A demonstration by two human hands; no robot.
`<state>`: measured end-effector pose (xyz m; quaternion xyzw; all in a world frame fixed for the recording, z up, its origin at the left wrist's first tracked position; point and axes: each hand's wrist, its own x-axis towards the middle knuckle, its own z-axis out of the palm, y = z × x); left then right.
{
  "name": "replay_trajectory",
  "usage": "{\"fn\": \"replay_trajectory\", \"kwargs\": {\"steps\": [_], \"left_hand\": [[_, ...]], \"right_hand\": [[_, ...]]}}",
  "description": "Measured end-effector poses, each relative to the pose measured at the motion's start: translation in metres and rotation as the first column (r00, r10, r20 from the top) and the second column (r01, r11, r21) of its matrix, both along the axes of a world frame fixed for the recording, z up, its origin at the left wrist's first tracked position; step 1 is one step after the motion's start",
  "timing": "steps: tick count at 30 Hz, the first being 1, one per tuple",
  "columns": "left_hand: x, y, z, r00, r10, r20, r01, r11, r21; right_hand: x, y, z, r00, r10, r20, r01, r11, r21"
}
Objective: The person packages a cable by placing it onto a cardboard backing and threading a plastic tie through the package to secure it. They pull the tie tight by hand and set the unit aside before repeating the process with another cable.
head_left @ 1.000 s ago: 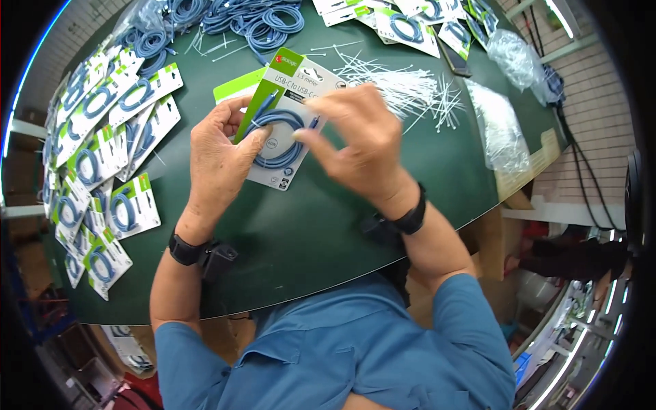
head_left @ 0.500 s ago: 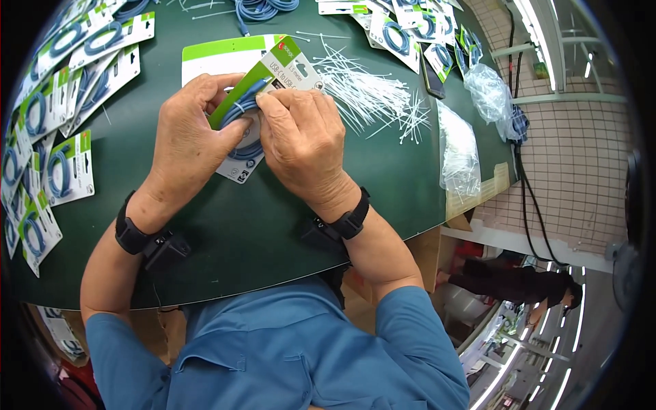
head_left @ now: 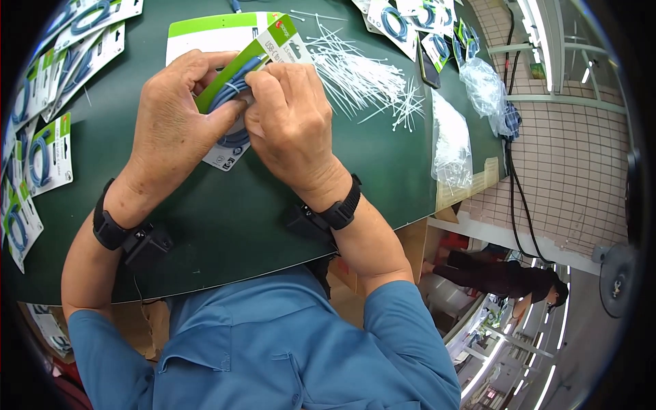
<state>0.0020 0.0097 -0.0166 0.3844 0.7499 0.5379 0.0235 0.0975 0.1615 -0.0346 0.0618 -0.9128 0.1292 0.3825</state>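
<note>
My left hand (head_left: 171, 126) grips a green and white cable card (head_left: 280, 33) by its left side, thumb pressed on a coiled blue cable (head_left: 229, 90) that lies against the card. A thin pale cable tie (head_left: 236, 87) shows around the cable's upper strands. My right hand (head_left: 292, 126) is closed in a pinch at the right of that tie. What its fingertips hold is hidden. Behind my hands, another green and white card (head_left: 198, 42) lies on the table. To the right spreads a loose pile of white cable ties (head_left: 359, 76).
Carded blue cables (head_left: 51, 154) crowd the table's left side; more carded cables (head_left: 389, 24) lie at the far right. A dark phone (head_left: 429, 71), a clear bag of ties (head_left: 451, 140) and a crumpled plastic bag (head_left: 484, 85) sit near the right edge. Another person (head_left: 502, 277) is in the background.
The whole view has shifted, so the table and hands appear further up and left. My left hand keeps its grip on the card. My right hand stays pinched beside the cable, its knuckles turned slightly.
</note>
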Motion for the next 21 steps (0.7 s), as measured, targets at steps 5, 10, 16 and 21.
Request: {"fn": "replay_trajectory", "kwargs": {"steps": [5,10,16,21], "left_hand": [[0.0,0.002,-0.005,0.998,-0.012,0.061,0.009,0.999,0.045],[-0.005,-0.001,-0.001,0.999,-0.013,0.053,0.011,0.999,0.04],[-0.009,-0.001,-0.002,0.985,-0.026,0.171,0.016,0.998,0.057],[-0.011,0.0,-0.007,0.983,-0.045,0.179,0.031,0.996,0.08]], "right_hand": [[-0.004,0.001,-0.005,0.999,0.013,-0.051,-0.015,0.999,-0.048],[-0.013,-0.001,-0.005,0.99,0.023,-0.138,-0.044,0.989,-0.145],[-0.006,0.008,0.001,0.981,-0.01,-0.194,-0.027,0.982,-0.189],[0.002,0.008,0.008,0.989,-0.115,-0.098,0.107,0.991,-0.077]]}}
